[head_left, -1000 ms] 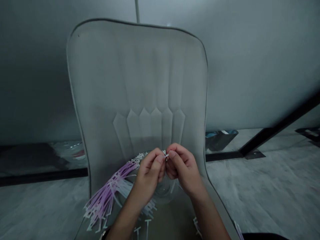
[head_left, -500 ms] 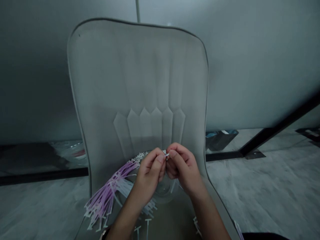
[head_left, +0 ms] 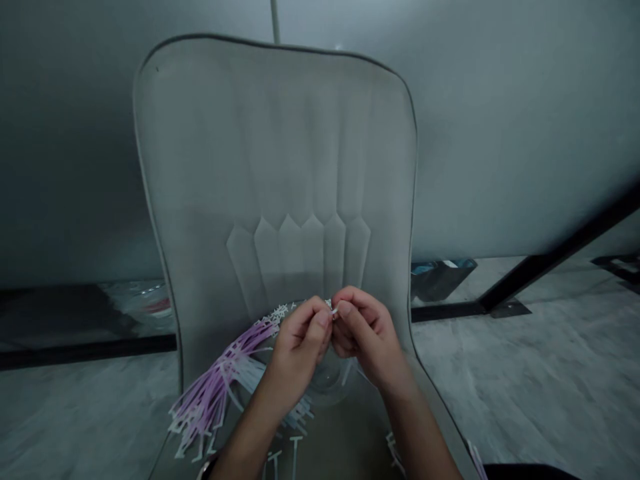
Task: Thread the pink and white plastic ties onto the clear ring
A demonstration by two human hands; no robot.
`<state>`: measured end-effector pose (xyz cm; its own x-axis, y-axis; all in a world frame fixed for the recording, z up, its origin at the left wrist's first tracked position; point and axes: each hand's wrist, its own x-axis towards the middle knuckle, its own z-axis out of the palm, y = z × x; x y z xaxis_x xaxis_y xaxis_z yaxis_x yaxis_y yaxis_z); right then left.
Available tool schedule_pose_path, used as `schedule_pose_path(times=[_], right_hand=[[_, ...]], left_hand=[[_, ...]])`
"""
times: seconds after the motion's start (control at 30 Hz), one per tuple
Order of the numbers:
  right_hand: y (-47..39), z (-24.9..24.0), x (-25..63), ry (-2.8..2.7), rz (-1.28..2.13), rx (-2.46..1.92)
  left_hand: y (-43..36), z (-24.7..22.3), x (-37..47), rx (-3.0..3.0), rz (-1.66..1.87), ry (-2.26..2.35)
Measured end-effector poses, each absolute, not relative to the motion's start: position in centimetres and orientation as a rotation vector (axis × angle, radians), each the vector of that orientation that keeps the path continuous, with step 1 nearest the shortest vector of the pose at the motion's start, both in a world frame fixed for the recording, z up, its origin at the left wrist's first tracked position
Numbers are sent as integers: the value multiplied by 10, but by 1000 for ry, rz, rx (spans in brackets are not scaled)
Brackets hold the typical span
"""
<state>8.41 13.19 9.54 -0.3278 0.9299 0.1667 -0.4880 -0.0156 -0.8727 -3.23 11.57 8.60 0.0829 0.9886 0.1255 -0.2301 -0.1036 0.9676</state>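
My left hand and my right hand meet over the seat of a grey chair, fingertips nearly touching. Both pinch a small white piece between thumb and forefinger. Left of my hands lies a fanned bundle of purple strips with white ends, and pale blue-white strips lie beside it, partly behind my left forearm. Beneath my hands a clear round container is partly hidden. Single white T-ended strips rest near the front of the seat.
The grey chair backrest rises behind my hands. A clear plastic bag is at the left, and a dark bag stands at the right beyond the chair. A black metal bar slants across the right side.
The small white piece between my fingertips has tilted slightly. My hands have otherwise hardly moved.
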Motion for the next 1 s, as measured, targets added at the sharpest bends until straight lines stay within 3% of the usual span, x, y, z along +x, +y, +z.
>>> schedule_pose_path(times=[1.0], right_hand=[[128, 94, 82, -1223, 1445, -625]], left_hand=[[114, 91, -35, 1334, 1391, 887]])
